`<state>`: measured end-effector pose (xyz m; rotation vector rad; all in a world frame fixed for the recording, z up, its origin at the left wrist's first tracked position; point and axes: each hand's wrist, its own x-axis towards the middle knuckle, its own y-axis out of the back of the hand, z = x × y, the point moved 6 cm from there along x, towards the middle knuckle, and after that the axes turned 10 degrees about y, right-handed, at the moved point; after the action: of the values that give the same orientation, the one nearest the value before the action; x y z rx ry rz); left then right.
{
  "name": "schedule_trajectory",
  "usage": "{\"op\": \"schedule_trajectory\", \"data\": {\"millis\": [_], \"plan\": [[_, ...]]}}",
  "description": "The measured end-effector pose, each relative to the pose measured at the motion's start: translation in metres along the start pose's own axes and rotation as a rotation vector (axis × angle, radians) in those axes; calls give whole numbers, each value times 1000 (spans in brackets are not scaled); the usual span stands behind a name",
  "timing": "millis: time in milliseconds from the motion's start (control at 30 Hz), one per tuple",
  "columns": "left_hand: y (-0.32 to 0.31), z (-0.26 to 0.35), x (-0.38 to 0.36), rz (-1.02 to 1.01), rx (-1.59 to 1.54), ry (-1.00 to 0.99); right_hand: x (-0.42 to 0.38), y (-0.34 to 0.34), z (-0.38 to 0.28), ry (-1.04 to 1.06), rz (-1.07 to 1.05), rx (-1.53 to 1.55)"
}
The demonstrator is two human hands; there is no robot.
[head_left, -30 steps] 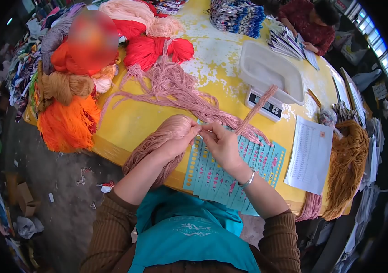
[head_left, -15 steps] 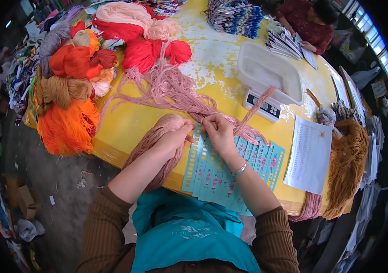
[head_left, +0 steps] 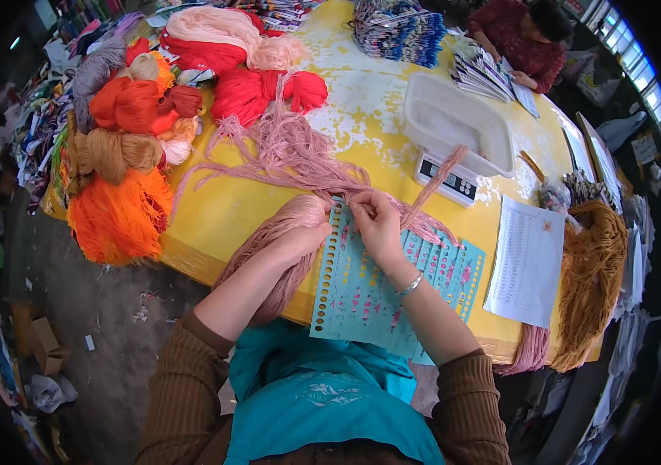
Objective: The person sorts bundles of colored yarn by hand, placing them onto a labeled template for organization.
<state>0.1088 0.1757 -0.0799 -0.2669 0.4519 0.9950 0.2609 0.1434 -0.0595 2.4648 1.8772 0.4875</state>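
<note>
A fan of turquoise punched cards [head_left: 357,291] with pink yarn tied in their holes lies in front of me at the table's edge. My left hand [head_left: 305,235] is closed beside the top card's left edge, its wrist across a thick dusty-pink yarn skein [head_left: 264,252]. What its fingertips hold is hidden. My right hand [head_left: 377,225] pinches at the card's top edge, thumb and forefinger together. Whatever is between them is too small to make out. Just beyond the fingers runs a loose bundle of pink yarn [head_left: 291,147], its cut ends trailing over the cards.
Left are orange yarn [head_left: 121,213], red yarn [head_left: 268,93] and brown yarn [head_left: 117,155]. A scale [head_left: 446,182] bears a white plastic tub [head_left: 462,116]. A printed sheet [head_left: 528,260] and ochre yarn [head_left: 590,271] lie right. A person [head_left: 516,43] handles cards across the table.
The leftmost card has shifted and now overlaps the others, its lower edge nearer me. My left hand has moved slightly down; my right hand stays near the cards' top edge.
</note>
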Motion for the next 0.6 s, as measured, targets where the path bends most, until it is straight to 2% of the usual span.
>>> {"op": "schedule_trajectory", "data": {"millis": [33, 100, 233, 300, 400, 533, 600], "plan": [[1, -3, 2, -1, 12, -6, -1, 1, 1, 0, 1, -1], [3, -7, 8, -4, 22, -10, -2, -5, 0, 60, -154, -91], [2, -4, 8, -95, 71, 23, -3, -13, -9, 139, -218, -136], [-1, 4, -2, -124, 37, 28, -3, -8, -6, -57, -98, 5], [2, 5, -6, -39, 5, 60, -3, -6, -4, -47, -28, 115], [3, -7, 3, -75, 12, 96, -7, -9, -7, -74, -172, -5], [3, -6, 2, -57, 27, 116, -5, -15, -8, 170, -178, -118]]}}
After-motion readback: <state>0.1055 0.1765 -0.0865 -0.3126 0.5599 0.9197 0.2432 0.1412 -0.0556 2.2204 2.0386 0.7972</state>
